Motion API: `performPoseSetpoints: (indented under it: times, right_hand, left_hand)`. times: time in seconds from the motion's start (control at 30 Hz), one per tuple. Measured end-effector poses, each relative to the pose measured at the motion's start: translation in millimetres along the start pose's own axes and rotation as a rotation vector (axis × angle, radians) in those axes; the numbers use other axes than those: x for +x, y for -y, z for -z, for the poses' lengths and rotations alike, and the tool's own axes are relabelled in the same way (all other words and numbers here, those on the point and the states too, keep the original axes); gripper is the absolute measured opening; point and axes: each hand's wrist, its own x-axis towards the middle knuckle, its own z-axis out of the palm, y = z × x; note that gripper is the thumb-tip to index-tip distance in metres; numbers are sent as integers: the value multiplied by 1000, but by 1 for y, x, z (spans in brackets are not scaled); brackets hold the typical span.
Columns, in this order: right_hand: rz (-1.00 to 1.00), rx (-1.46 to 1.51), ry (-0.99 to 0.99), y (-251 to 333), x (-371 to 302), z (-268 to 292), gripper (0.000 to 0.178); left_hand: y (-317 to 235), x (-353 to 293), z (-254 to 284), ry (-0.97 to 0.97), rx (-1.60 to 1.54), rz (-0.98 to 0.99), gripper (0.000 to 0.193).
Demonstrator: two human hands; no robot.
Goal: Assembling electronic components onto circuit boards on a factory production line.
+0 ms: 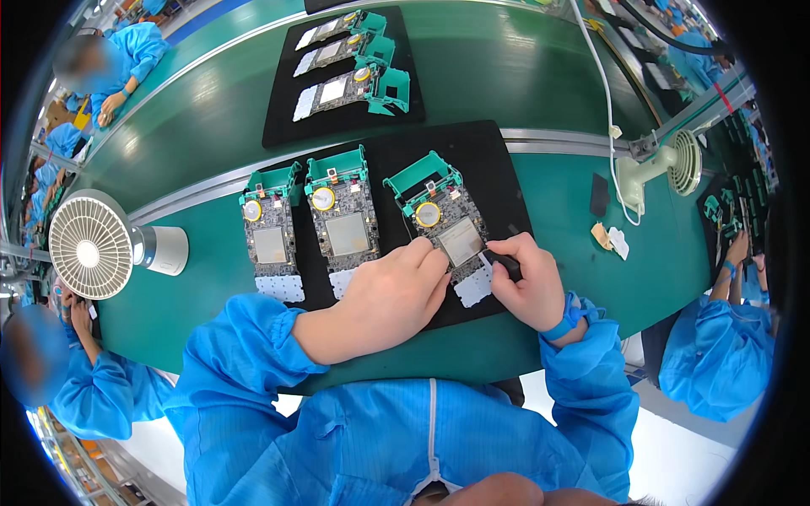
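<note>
A circuit board with a green plastic bracket, a round yellow-rimmed cell and a silver shield plate lies tilted on a black mat. My left hand is closed at the board's left edge, its fingertips partly hidden. Between the thumb and fingers of my right hand is a small black tool, its tip at the right edge of the silver plate; its exact kind is unclear. Two similar boards, a left one and a middle one, lie on the mat beside my left hand.
A second black mat beyond the metal rail holds several more boards. A white fan stands at left, another fan at right. Near it lie a dark flat piece, paper scraps and a white cable. Co-workers in blue sit around.
</note>
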Motion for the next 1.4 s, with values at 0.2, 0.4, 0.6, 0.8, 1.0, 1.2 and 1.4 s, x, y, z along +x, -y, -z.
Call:
performPoseSetpoints:
  times: [0.2,0.4,0.6,0.8,1.0,1.2,1.4]
  right_hand:
    - [23,-131,-20,4,-2,-4,25]
    - [25,-75,-20,0,-3,-4,25]
    - [38,-257,1,11,-2,-6,24]
    - [-15,-54,-66,2,-1,-8,21]
    - [-57,-42,-44,3,-5,-4,23]
    - [-4,-31,-175,2,6,20,14]
    - [-11,-511,-90,59,15,18,24]
  left_hand:
    - [0,-2,-3,-2,0,11,13]
    - [-1,-2,-3,3,-22,27,13]
    - [4,-3,-2,17,-7,-9,14]
    - [2,-5,0,11,-2,-8,14]
    - [2,-5,8,84,52,-85,15]
    - [-2,4,38,243,-415,308,19]
    - [2,31,42,69,-334,-109,44]
